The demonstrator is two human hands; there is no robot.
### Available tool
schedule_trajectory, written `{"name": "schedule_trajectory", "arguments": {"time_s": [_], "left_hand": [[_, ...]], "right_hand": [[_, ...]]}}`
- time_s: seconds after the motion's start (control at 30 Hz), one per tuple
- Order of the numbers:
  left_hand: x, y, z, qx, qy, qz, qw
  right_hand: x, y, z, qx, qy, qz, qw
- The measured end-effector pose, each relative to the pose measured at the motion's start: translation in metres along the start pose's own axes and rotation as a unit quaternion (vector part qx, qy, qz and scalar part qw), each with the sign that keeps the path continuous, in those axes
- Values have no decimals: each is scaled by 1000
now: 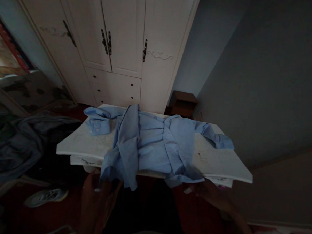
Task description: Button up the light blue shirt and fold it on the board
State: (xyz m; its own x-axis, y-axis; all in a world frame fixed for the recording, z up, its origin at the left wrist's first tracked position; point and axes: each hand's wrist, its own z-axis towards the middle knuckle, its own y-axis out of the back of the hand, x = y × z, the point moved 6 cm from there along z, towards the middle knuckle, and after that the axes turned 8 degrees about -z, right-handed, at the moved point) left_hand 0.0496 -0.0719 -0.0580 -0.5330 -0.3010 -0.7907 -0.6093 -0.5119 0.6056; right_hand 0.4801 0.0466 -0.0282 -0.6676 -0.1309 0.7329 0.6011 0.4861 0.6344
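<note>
A light blue long-sleeved shirt lies across a white table, its two front panels folded open and its sleeves spread to the sides. The cuff of the left sleeve shows buttons. At the lower left corner of the hem is my left hand, its fingers closed on the fabric that hangs over the near edge. My right hand is closed at the lower right corner of the hem. Dim light blurs the fingertips of both hands.
Behind the table stands a white wardrobe with dark handles, and a small brown cabinet beside it. Dark clothes are heaped at left. A shoe lies on the red floor. A grey wall runs along the right.
</note>
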Motion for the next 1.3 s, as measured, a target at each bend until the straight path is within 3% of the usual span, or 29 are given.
{"name": "schedule_trajectory", "arguments": {"time_s": [0.07, 0.13, 0.27, 0.37, 0.5, 0.57, 0.6, 0.63, 0.7, 0.73, 0.77, 0.8, 0.93, 1.07, 1.13, 1.23, 1.3], "left_hand": [[-18, 16, -4, -100, -3, -33, 994], [-44, 19, -3, -112, -59, -40, 991], [-84, 5, 13, -73, -139, 21, 987], [-96, -7, 30, -34, -134, 110, 984], [-101, -6, 45, 17, -76, 212, 974], [-104, -2, 51, 39, -54, 243, 968], [-104, -1, 54, 55, -45, 251, 965], [-104, -2, 57, 74, -37, 252, 964], [-101, -5, 62, 117, -24, 244, 962], [-100, -7, 65, 132, -22, 239, 962], [-98, -8, 66, 139, -22, 234, 962], [-97, -9, 68, 141, -22, 228, 963], [-92, -11, 69, 125, -27, 191, 973], [-96, -9, 74, 99, -59, 139, 984], [-106, -7, 78, 71, -99, 102, 987], [-136, -5, 75, -20, -157, 28, 987], [-160, -14, 64, -49, -182, -1, 982]], "right_hand": [[9, 15, -4, -51, -18, 34, 998], [18, 21, -4, -88, -30, 59, 994], [25, 11, 9, -88, -56, 87, 991], [35, 14, 19, -121, -78, 61, 988], [70, 27, 20, -263, -39, 3, 964], [92, 17, 16, -332, -13, -17, 943], [105, 5, 17, -327, 20, -34, 944], [119, -15, 21, -261, 77, -59, 960], [138, -65, 27, -32, 187, -119, 975], [141, -84, 27, 65, 214, -140, 965], [138, -95, 27, 124, 217, -152, 956], [133, -97, 28, 143, 203, -155, 956], [105, -68, 39, 62, 124, -99, 985], [86, -53, 42, 55, 106, -59, 991], [79, -53, 42, 50, 98, -57, 992], [71, -57, 43, 48, 89, -47, 994], [68, -59, 45, 47, 83, -30, 995]]}}
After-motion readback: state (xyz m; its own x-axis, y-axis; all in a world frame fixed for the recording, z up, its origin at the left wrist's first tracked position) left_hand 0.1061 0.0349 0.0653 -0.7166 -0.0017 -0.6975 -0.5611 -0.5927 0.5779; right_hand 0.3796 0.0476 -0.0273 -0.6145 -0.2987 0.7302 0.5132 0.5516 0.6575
